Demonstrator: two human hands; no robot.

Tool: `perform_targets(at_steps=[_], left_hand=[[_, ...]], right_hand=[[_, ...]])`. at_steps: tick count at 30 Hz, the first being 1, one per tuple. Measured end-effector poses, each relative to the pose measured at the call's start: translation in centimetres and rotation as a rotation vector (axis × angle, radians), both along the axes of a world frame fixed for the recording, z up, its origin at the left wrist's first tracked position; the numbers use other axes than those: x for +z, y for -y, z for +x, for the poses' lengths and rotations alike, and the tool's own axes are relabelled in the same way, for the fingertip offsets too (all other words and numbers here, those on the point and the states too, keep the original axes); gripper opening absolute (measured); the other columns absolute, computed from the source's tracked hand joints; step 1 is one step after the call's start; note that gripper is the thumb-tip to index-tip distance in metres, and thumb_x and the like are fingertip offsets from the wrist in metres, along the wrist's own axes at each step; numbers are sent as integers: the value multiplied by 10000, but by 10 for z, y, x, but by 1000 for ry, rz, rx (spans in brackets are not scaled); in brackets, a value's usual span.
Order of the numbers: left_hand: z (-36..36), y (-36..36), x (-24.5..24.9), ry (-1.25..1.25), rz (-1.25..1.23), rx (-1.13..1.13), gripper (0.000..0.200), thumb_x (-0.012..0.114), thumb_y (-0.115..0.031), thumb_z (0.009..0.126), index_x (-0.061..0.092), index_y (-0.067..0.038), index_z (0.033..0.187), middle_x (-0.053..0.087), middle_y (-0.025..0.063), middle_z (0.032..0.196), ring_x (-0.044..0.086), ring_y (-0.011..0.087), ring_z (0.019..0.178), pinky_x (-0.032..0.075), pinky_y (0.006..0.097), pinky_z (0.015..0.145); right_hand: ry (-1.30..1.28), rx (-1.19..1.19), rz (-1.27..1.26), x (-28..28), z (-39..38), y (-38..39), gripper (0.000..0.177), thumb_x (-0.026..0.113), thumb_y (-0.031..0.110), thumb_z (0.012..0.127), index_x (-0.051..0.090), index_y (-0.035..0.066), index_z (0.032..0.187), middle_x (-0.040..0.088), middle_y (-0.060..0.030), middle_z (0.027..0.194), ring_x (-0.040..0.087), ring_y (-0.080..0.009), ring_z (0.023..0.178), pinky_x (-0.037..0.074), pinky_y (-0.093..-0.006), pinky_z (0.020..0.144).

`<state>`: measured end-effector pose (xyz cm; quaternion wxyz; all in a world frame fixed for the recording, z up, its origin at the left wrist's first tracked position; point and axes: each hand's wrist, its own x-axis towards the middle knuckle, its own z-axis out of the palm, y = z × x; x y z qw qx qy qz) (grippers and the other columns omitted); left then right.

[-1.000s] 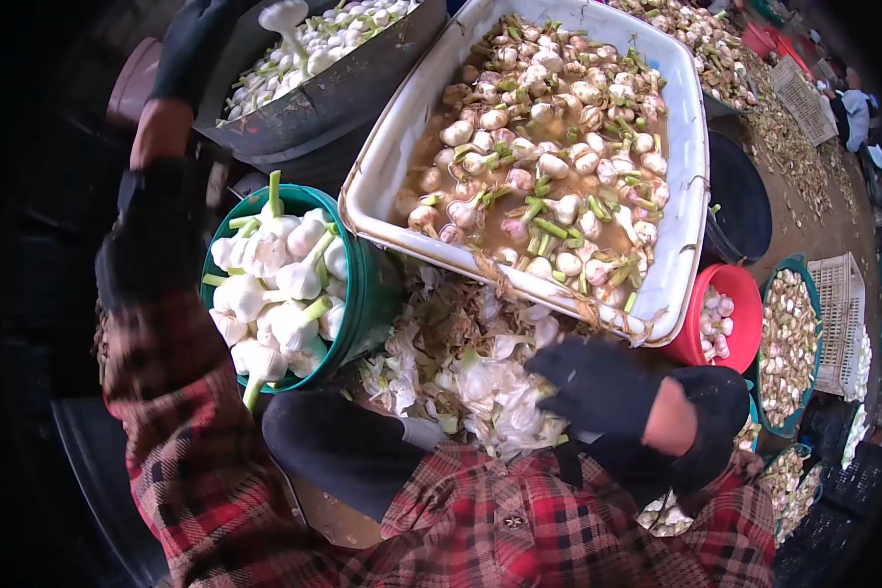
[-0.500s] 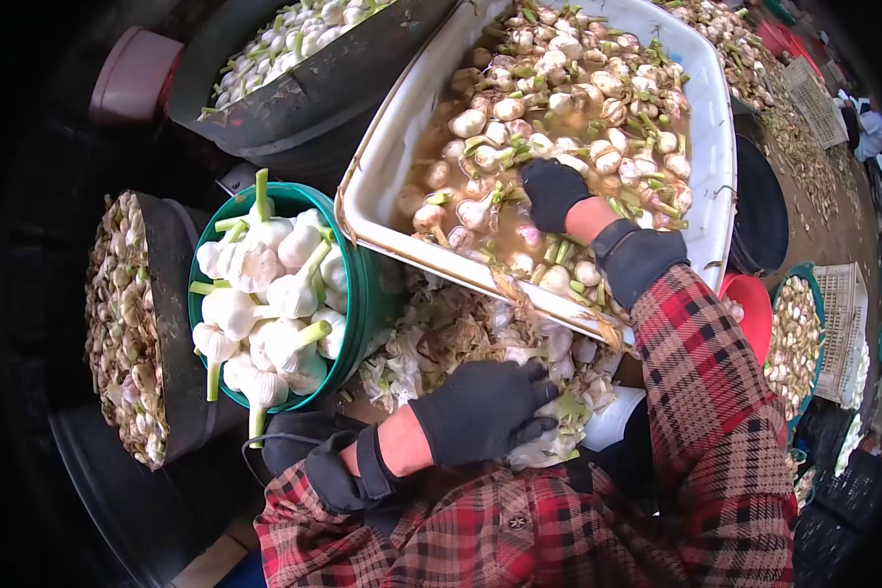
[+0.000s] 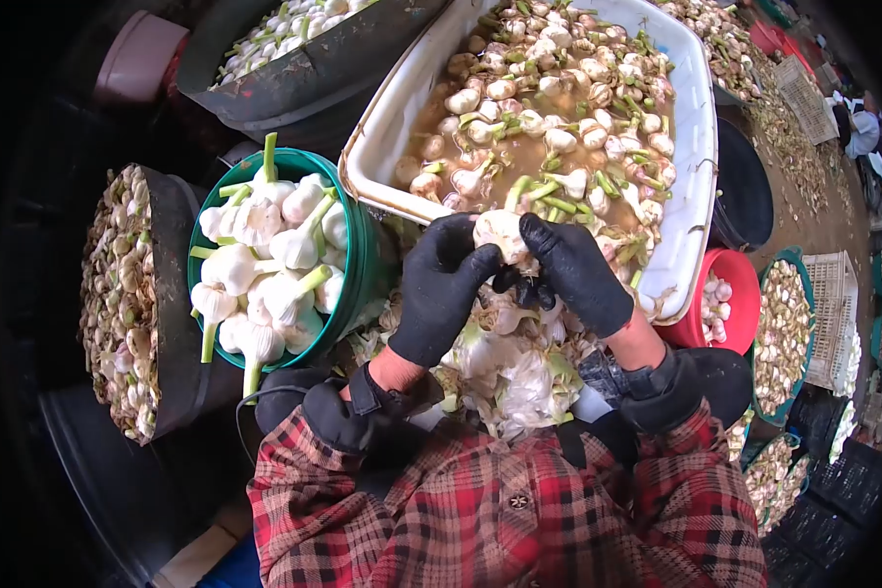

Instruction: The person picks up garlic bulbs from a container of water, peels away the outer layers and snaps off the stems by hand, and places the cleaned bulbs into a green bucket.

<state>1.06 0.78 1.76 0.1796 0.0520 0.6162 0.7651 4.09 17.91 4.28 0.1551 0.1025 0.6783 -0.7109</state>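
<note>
A garlic bulb (image 3: pixel 501 233) with a green stem is held between my two black-gloved hands, near the front rim of a white tub (image 3: pixel 382 196). The fingers of my left hand (image 3: pixel 445 284) close on the bulb's left side. My right hand (image 3: pixel 578 276) grips it from the right, thumb on top. Behind the hands, many garlic bulbs (image 3: pixel 559 140) lie in the tub's brown water. Loose peels (image 3: pixel 510 367) are heaped below my hands.
A green bucket (image 3: pixel 363 265) of white garlic stands at the left. Beyond it is a dark container of unpeeled garlic (image 3: pixel 122 304). At the right are a red bucket (image 3: pixel 740 284) and a beige crate (image 3: pixel 833 304). A person (image 3: pixel 862 132) is far right.
My right hand has left the tub's water and come toward my body. My left hand has risen from the peels. Both now hold a bulb, and the view has shifted slightly.
</note>
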Motion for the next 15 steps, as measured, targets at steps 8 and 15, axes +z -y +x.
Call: perform_targets(at_steps=[8, 15], left_hand=[[13, -10, -10, -230, -74, 108, 353, 654, 46, 829, 523, 21, 1156, 590, 96, 1112, 588, 142, 1003, 480, 269, 885], [18, -11, -24, -348, -171, 103, 327, 649, 65, 819, 541, 28, 1125, 573, 75, 1095, 569, 138, 1036, 462, 268, 907]], right_hand=[[-717, -335, 847, -7, 20, 24, 134, 693, 129, 788, 675, 61, 902, 646, -99, 837, 644, -269, 710, 509, -353, 602], [-802, -315, 1071, -14, 24, 28, 54, 650, 75, 760, 596, 84, 759, 571, -87, 712, 587, -286, 621, 465, -386, 532]])
